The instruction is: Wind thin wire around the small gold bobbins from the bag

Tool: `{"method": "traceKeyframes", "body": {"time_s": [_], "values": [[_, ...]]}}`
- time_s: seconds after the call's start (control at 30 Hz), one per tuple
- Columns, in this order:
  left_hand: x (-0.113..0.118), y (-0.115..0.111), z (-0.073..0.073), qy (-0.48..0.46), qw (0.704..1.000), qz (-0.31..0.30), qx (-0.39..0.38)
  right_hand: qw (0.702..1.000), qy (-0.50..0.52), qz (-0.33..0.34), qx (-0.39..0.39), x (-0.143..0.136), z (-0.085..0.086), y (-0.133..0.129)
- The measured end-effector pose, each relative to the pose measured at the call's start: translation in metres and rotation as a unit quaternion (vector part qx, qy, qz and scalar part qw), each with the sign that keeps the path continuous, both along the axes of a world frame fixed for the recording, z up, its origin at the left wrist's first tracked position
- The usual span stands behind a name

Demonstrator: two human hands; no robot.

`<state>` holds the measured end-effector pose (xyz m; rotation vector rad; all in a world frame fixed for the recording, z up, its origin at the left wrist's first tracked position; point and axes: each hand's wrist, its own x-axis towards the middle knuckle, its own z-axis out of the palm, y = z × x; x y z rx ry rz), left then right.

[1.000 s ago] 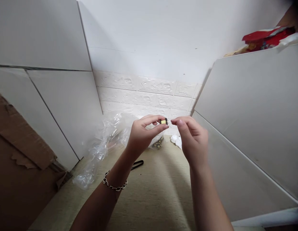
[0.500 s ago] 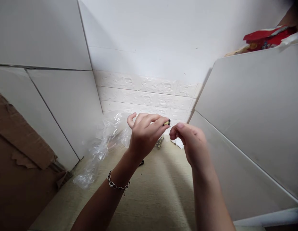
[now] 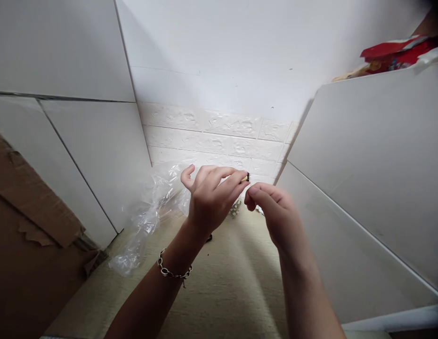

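Observation:
Between the thumb and fingertips of my left hand is a small yellow-and-black component with thin metal pins, much like a little transformer. Its pins point right, and the fingers cover most of its body. My right hand is closed in a pinch just below and right of the pins. Whatever lies between its thumb and index finger is too small or hidden to make out. Behind and below the hands, partly covered by them, sits a small heap of similar yellow-and-dark pieces.
Crumpled clear plastic lies on the pale surface at left. Torn cardboard leans at the far left. White panels flank both sides, with a red packet atop the right one. A small dark object lies behind my left wrist.
My right hand has shifted slightly left and down, nearer my left hand. My left hand keeps its grip on the component, with its little finger stretched a bit farther left.

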<state>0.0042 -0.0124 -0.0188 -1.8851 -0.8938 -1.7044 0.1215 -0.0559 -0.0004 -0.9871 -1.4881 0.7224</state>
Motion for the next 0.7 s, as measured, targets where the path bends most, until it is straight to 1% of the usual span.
{"method": "traceKeyframes", "body": {"time_s": [0.23, 0.4, 0.53, 0.7], "values": [[-0.0009, -0.0052, 0.0034, 0.013, 1.0, -0.001, -0.025, 0.999, 0.042, 0.0, 0.012, -0.0007, -0.0072, 0.0066], [0.0006, -0.0056, 0.0036, 0.007, 0.999, -0.021, -0.034, 0.998, 0.068, -0.002, 0.015, 0.0013, -0.0096, 0.0076], [0.0019, -0.0054, 0.003, 0.007, 0.999, -0.03, -0.034, 0.997, 0.069, -0.005, 0.018, 0.0012, -0.0092, 0.0072], [0.0019, -0.0086, 0.0051, 0.007, 0.997, -0.036, -0.07, 0.998, 0.054, -0.012, 0.01, 0.0014, -0.009, 0.0068]]}}
